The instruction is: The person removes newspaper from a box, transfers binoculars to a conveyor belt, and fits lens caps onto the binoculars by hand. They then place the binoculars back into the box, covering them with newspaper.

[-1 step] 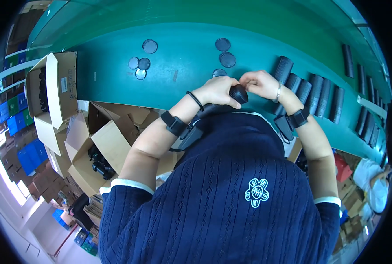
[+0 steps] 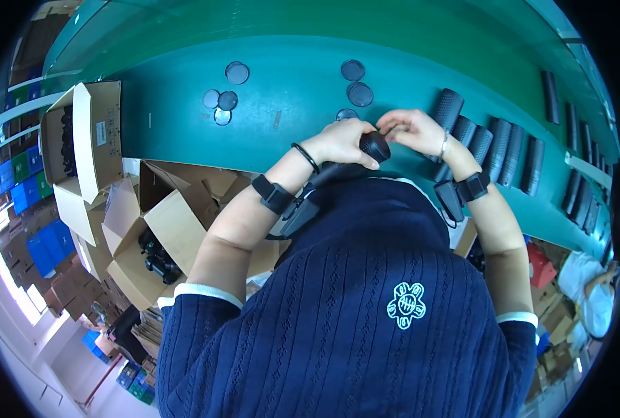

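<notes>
At the near edge of the green desk (image 2: 184, 132), roughly at its middle, both hands meet over a black tube (image 2: 374, 145). The left hand (image 2: 341, 141) is curled closed around the tube's body, fingers wrapped over the top so only the rounded dark end shows past the knuckles. The right hand (image 2: 413, 129) is half closed, its fingertips pinched toward that exposed end; whether they grip a small part there or only touch the tube cannot be told, since the fingers hide it.

The tube looks like stiff ribbed plastic or rubber, probably light and unlikely to bend or break in the hand. Its ribbing should give good grip, so the body is the natural place to hold it, leaving the end free for the other hand.

Toward the right edge of the desk lies a row of black tubes (image 2: 494, 146) of the same kind, side by side. Farther back, near the far edge, flat dark round discs (image 2: 359, 93) lie loose, with another small cluster of discs (image 2: 221, 104) toward the left. Off the left edge, an open cardboard box (image 2: 90, 139) stands with dark parts inside, and more cardboard boxes (image 2: 177, 223) sit below the desk's near edge.
</notes>
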`<control>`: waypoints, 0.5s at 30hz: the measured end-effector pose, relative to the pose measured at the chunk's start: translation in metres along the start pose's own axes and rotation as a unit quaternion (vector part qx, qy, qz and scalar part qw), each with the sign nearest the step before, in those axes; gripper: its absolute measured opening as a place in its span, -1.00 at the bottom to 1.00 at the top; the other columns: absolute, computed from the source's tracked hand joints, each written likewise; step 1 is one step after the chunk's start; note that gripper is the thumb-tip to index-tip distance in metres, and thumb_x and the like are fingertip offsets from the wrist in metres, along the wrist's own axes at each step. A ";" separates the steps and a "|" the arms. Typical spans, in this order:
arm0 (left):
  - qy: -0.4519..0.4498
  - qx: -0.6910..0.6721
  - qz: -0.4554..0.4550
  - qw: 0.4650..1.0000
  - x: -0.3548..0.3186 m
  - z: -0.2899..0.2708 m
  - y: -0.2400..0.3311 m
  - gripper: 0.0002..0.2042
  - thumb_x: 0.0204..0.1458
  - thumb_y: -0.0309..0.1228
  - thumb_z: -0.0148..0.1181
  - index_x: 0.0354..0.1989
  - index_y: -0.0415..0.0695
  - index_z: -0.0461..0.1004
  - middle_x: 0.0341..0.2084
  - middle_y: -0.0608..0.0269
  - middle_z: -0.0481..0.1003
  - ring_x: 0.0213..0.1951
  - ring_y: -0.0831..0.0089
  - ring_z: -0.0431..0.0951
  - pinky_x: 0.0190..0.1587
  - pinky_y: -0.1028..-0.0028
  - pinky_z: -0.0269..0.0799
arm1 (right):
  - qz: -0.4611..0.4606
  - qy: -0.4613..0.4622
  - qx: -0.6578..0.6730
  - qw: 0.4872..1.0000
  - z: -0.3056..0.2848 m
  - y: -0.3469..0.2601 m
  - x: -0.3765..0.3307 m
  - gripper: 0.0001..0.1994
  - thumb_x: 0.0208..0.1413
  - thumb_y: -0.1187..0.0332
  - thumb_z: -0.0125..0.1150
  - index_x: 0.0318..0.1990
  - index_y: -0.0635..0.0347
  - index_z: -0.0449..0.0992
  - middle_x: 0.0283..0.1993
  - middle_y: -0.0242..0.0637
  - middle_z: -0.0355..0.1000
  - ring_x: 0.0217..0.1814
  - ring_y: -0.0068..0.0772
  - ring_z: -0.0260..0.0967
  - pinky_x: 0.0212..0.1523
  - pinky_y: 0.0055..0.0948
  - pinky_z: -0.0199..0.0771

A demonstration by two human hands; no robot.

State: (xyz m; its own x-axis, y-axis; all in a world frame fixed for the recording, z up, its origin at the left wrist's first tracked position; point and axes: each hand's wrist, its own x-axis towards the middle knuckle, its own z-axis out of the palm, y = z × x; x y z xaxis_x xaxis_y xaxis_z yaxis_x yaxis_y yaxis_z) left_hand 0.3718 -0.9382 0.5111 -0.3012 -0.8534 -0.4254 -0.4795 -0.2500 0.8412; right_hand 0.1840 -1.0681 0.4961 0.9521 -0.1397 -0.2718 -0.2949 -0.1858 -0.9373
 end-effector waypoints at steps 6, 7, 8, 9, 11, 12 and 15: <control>-0.031 -0.002 -0.026 0.999 0.001 -0.009 -0.002 -0.47 -0.33 -0.13 0.46 -0.23 -0.27 0.51 -0.42 0.12 0.54 -0.32 0.26 0.54 -0.26 0.37 0.39 | 0.083 -0.028 0.156 0.984 0.000 -0.017 0.003 -0.63 -0.04 0.44 0.23 -0.02 0.24 0.39 -0.15 -0.21 0.38 -0.24 -0.43 0.51 -0.27 -0.54 0.49; -0.031 -0.003 -0.024 0.999 0.003 -0.008 -0.001 -0.47 -0.33 -0.13 0.46 -0.23 -0.27 0.51 -0.42 0.12 0.54 -0.32 0.26 0.54 -0.26 0.37 0.39 | 0.085 -0.035 0.170 0.981 -0.001 -0.017 0.003 -0.62 -0.06 0.45 0.25 -0.03 0.24 0.39 -0.16 -0.22 0.36 -0.24 -0.43 0.51 -0.28 -0.53 0.49; -0.029 0.005 -0.027 0.999 0.003 -0.007 -0.002 -0.46 -0.35 -0.09 0.45 -0.25 -0.25 0.52 -0.42 0.12 0.55 -0.32 0.25 0.56 -0.27 0.35 0.41 | 0.085 -0.042 0.184 0.978 -0.001 -0.017 0.004 -0.61 -0.08 0.46 0.26 -0.04 0.24 0.38 -0.17 -0.22 0.35 -0.25 -0.42 0.51 -0.29 -0.53 0.49; -0.026 0.013 -0.029 0.999 0.003 -0.007 -0.002 -0.46 -0.36 -0.05 0.44 -0.27 -0.23 0.54 -0.43 0.12 0.56 -0.32 0.25 0.58 -0.27 0.33 0.42 | 0.086 -0.043 0.184 0.978 -0.001 -0.018 0.004 -0.61 -0.08 0.46 0.26 -0.04 0.24 0.38 -0.17 -0.22 0.35 -0.25 -0.42 0.51 -0.29 -0.53 0.49; -0.022 0.013 -0.019 0.999 0.005 -0.005 -0.005 -0.46 -0.36 -0.04 0.44 -0.28 -0.22 0.54 -0.44 0.12 0.56 -0.33 0.25 0.58 -0.27 0.33 0.43 | 0.094 -0.044 0.168 0.980 -0.002 -0.021 0.003 -0.61 -0.11 0.48 0.29 -0.07 0.24 0.37 -0.17 -0.22 0.35 -0.27 -0.38 0.52 -0.33 -0.50 0.51; -0.018 0.014 -0.008 1.000 0.006 -0.004 -0.007 -0.46 -0.37 -0.04 0.45 -0.29 -0.22 0.54 -0.45 0.13 0.56 -0.34 0.25 0.58 -0.28 0.33 0.43 | 0.094 -0.045 0.167 0.980 -0.001 -0.022 0.003 -0.61 -0.11 0.48 0.29 -0.07 0.24 0.37 -0.17 -0.22 0.35 -0.27 -0.38 0.52 -0.33 -0.50 0.51; -0.038 0.019 -0.035 0.999 0.007 -0.004 -0.007 -0.46 -0.37 -0.04 0.44 -0.29 -0.21 0.54 -0.46 0.13 0.56 -0.35 0.25 0.58 -0.29 0.33 0.43 | 0.094 -0.040 0.144 0.984 0.002 -0.026 0.005 -0.62 -0.15 0.50 0.31 -0.12 0.24 0.35 -0.19 -0.23 0.37 -0.29 -0.36 0.53 -0.36 -0.48 0.52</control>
State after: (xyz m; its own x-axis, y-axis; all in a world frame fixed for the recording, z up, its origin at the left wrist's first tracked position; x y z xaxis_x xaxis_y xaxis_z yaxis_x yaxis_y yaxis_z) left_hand 0.3765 -0.9442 0.5035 -0.3264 -0.7977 -0.5071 -0.5318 -0.2886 0.7962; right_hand 0.1970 -1.0624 0.5185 0.8897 -0.0658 -0.4517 -0.4423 0.1206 -0.8887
